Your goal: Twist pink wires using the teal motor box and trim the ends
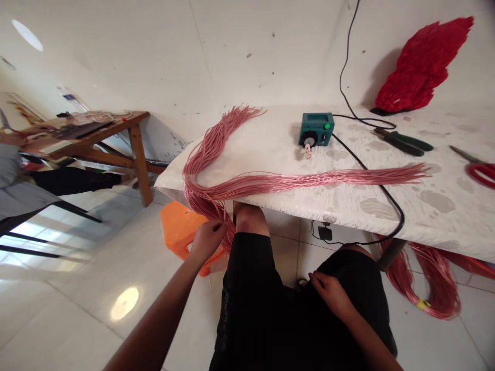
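A long bundle of pink wires point(216, 188) is draped over the table's front left part and hangs off the edge. My left hand point(209, 239) is below the table edge, its fingers pinched at the hanging strands. My right hand point(330, 293) rests over my right thigh with fingers curled together. Whether anything thin is between them I cannot make out. Behind the wires stands a small teal machine point(317, 123) with a green button, a black dial and a pale clip at its front.
Green-handled pliers point(404, 140), red-handled scissors point(481, 170) and a red bundle point(425, 64) are on the right side of the table. An orange stool point(174, 226) stands below. More pink wire point(441, 288) hangs lower right. A black cable point(394, 206) crosses the edge. Someone sits far left.
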{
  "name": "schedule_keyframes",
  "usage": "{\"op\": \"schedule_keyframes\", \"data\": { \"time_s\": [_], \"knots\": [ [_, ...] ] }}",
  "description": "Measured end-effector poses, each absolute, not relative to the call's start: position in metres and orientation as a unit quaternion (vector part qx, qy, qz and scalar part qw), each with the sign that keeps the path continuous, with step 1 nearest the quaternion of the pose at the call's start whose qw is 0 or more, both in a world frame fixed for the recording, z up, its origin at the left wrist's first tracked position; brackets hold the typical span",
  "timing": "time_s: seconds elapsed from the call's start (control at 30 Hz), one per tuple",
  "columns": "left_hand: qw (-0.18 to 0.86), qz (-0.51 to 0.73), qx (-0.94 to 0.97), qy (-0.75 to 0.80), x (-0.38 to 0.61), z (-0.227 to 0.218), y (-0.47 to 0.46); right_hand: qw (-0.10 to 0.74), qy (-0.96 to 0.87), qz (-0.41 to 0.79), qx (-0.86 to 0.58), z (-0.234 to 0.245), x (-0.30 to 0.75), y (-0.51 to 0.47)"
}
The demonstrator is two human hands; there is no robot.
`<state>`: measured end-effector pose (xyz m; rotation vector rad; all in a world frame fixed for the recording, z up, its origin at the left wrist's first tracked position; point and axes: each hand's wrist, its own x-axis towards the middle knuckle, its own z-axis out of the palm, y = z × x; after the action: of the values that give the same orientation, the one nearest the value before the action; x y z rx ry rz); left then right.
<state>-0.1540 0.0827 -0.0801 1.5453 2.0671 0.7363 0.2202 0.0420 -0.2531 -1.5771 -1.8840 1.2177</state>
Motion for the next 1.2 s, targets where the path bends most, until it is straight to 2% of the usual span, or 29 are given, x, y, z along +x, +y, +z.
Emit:
{"op": "schedule_keyframes", "data": {
  "time_s": [0.23,0.43,0.53,0.63,0.77,0.93,1.03,1.2],
  "knots": [
    [0.394,0.204,0.534,0.719,-0.165,-0.057,0.033,0.179,-0.685,0.425,-0.565,-0.251,0.221,0.042],
    [0.571,0.148,0.424,0.687,-0.178,-0.081,-0.010,0.180,-0.687,0.413,-0.570,-0.253,0.224,0.042],
    [0.623,0.173,0.337,0.684,-0.187,-0.103,-0.029,0.184,-0.688,0.411,-0.570,-0.256,0.224,0.043],
    [0.637,0.257,0.253,0.681,-0.195,-0.120,-0.043,0.184,-0.685,0.410,-0.573,-0.258,0.224,0.043],
    [0.577,0.437,0.156,0.672,-0.211,-0.133,-0.045,0.181,-0.680,0.412,-0.579,-0.257,0.224,0.042],
    [0.414,0.636,0.065,0.648,-0.245,-0.131,-0.023,0.178,-0.679,0.417,-0.578,-0.255,0.224,0.043],
    [0.317,0.716,0.052,0.620,-0.265,-0.109,-0.007,0.181,-0.680,0.420,-0.574,-0.256,0.224,0.043],
    [0.136,0.811,0.076,0.564,-0.284,-0.047,0.021,0.181,-0.680,0.423,-0.571,-0.261,0.224,0.043]
  ]
}}
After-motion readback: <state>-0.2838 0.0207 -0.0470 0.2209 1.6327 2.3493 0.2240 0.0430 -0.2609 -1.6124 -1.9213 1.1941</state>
